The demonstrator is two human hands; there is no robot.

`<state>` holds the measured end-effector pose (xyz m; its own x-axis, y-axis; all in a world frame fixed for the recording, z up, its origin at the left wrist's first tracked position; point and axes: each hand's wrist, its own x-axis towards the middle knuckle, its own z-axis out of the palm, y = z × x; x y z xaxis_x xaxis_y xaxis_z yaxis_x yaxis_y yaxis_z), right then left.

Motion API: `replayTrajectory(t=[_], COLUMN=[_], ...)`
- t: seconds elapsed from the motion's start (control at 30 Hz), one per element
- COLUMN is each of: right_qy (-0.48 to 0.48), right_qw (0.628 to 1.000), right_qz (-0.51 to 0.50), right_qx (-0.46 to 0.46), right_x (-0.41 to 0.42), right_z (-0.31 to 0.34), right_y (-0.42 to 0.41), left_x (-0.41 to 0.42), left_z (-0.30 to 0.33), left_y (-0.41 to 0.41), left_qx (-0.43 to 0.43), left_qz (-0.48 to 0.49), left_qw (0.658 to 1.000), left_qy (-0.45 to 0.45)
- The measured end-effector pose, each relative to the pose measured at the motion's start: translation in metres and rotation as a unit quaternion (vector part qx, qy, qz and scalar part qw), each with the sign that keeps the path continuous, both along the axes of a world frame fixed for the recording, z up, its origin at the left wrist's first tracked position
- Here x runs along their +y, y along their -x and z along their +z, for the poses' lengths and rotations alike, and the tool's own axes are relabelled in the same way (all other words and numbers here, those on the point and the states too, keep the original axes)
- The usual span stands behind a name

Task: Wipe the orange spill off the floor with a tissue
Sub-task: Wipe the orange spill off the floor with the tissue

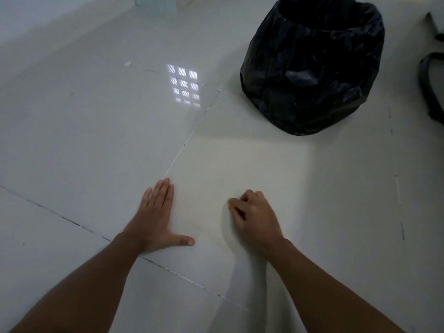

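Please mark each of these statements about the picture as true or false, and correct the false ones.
1. The left hand lies flat on the floor with straight fingers. True.
2. The right hand is also spread flat. False: its fingers are curled, bunched against the floor; what they hold is hidden, so the tissue cannot be confirmed.
3. A bin lined with a black bag stands beyond the right hand. True.
4. A bright orange puddle covers the tile between the hands. False: only a faint yellowish smear shows there.
5. The bin lies tipped on its side. False: it stands upright, mouth open upward.
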<state>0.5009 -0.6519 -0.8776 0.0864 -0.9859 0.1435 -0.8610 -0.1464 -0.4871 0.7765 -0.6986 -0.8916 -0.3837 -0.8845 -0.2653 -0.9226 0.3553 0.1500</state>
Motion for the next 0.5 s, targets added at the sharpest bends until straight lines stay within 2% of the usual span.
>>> replayTrajectory(t=[0.17,0.27,0.33,0.4,0.5], right_qy=[0.005,0.022,0.033,0.051,0.074], right_qw=[0.981,0.959,0.954,0.969,0.997], right_qz=[0.192,0.277,0.296,0.243,0.029], right_qx=[0.036,0.045,0.038,0.017,0.007], right_x=[-0.005,0.014,0.033,0.053,0.074], right_z=[0.004,0.003,0.001,-0.005,-0.011], right_y=[-0.054,-0.047,-0.026,0.007,0.063], left_x=[-0.001,-0.001,-0.001,0.0,0.001], left_z=[0.0,0.001,0.004,0.007,0.01], left_y=[-0.003,-0.002,-0.001,0.0,0.002], left_qx=[-0.008,-0.005,0.001,0.012,0.019], left_qz=[-0.012,-0.01,-0.008,-0.003,0.005], left_qw=[1.0,1.0,1.0,1.0,1.0], left_qy=[-0.011,-0.014,-0.015,-0.02,-0.024])
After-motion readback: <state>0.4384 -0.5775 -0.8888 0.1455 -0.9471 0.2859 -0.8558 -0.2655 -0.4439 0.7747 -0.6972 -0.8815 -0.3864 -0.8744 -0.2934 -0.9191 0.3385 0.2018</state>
